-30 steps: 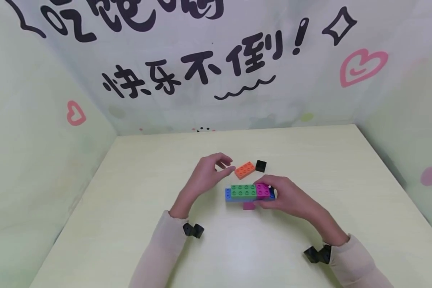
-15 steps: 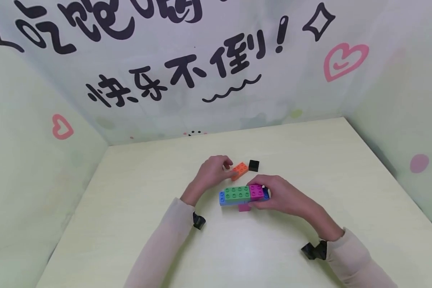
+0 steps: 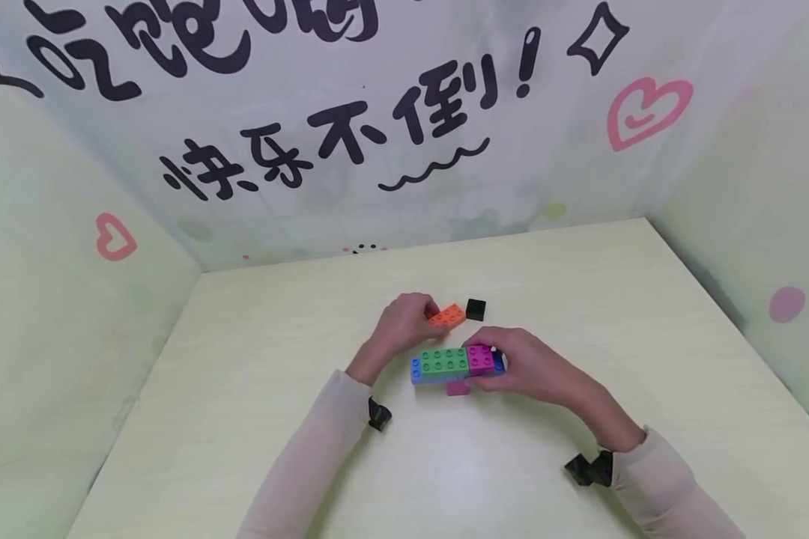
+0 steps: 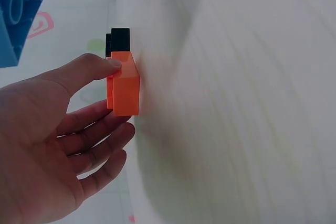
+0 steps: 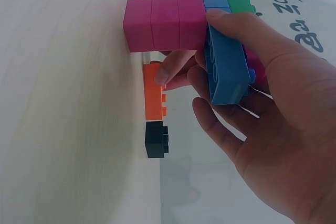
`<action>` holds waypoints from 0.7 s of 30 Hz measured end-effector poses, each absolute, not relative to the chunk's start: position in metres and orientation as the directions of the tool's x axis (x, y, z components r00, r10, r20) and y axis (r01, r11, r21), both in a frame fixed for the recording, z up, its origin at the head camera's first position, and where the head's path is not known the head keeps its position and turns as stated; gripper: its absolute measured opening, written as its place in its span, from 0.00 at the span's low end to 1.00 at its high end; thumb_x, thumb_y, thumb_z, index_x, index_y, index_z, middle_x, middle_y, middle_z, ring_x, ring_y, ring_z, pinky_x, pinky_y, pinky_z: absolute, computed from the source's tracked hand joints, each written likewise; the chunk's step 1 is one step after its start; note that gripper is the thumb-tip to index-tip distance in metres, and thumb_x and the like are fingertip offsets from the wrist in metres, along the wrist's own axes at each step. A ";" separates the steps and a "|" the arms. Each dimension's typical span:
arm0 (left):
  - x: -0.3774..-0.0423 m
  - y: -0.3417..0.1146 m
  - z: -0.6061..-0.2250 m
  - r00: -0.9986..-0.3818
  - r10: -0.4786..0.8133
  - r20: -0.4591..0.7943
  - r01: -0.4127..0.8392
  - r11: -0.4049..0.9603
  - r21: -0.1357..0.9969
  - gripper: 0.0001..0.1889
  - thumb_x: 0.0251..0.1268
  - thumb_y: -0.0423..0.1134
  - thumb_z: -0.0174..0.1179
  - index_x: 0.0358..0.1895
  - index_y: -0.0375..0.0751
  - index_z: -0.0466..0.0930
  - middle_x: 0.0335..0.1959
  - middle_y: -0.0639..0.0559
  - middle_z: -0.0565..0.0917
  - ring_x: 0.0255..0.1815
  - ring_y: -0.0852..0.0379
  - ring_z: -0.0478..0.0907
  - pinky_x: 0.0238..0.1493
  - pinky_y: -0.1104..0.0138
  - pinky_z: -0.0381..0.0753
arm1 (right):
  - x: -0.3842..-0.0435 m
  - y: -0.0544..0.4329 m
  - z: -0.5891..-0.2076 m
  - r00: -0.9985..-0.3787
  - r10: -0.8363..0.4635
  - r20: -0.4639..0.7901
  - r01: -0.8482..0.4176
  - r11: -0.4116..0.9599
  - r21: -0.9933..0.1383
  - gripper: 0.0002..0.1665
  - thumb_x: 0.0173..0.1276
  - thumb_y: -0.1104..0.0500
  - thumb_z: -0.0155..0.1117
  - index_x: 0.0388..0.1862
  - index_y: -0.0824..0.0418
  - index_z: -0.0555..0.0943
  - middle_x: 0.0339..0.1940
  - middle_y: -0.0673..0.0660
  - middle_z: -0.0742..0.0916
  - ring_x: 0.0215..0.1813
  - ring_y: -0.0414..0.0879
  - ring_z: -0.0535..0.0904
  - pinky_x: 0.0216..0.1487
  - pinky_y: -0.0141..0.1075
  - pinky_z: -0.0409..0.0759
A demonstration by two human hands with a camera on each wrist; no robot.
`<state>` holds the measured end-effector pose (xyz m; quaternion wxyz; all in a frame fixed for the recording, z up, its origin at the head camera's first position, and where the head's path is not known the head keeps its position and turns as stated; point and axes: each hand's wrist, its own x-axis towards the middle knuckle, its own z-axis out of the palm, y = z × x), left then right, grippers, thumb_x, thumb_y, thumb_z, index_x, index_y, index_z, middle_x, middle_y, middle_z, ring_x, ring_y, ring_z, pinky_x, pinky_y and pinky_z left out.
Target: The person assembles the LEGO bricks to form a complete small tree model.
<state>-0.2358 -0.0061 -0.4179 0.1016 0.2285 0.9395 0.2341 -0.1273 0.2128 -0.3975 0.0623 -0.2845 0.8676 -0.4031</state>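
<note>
My left hand [image 3: 407, 322] pinches the left end of an orange building brick [image 3: 450, 317], thumb on the near side and fingers round the far side. In the left wrist view the brick [image 4: 126, 85] stands on the tabletop. My right hand [image 3: 522, 363] grips the right end of a T-shaped brick build: a blue beam [image 3: 416, 372] on top of a stacked pink column [image 5: 165, 23]. On the beam sit a green brick [image 3: 443, 361] and a magenta brick [image 3: 480, 358]. The right thumb presses the blue side in the right wrist view.
A small black brick [image 3: 476, 309] lies just beyond the orange one's right end. Pale wooden tabletop [image 3: 276, 359] spreads around both hands, with printed white walls behind and at the sides. A black wrist camera [image 3: 589, 469] shows at the right cuff.
My left hand has moved right and onto the orange brick, its thumb and fingers closing round the end. The head view has shifted slightly. My right hand keeps its grip on the build.
</note>
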 end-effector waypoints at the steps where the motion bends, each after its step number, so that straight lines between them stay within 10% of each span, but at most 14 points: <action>1: -0.235 -0.007 -0.418 -0.877 0.474 -0.081 0.380 0.787 0.486 0.18 0.56 0.49 0.72 0.44 0.43 0.84 0.36 0.57 0.83 0.34 0.61 0.76 0.39 0.68 0.76 | -0.127 0.212 -0.397 -0.829 -0.546 0.120 -0.443 0.511 -0.737 0.21 0.56 0.59 0.77 0.48 0.50 0.80 0.37 0.41 0.82 0.38 0.41 0.78 0.37 0.33 0.79; 21: -0.159 -0.037 -0.315 -0.713 0.697 0.073 0.634 0.596 0.493 0.14 0.53 0.44 0.73 0.42 0.47 0.85 0.36 0.63 0.81 0.38 0.65 0.74 0.42 0.71 0.75 | -0.128 0.211 -0.399 -0.813 -0.565 0.139 -0.454 0.466 -0.759 0.26 0.57 0.58 0.77 0.54 0.50 0.78 0.43 0.41 0.83 0.40 0.40 0.79 0.41 0.36 0.81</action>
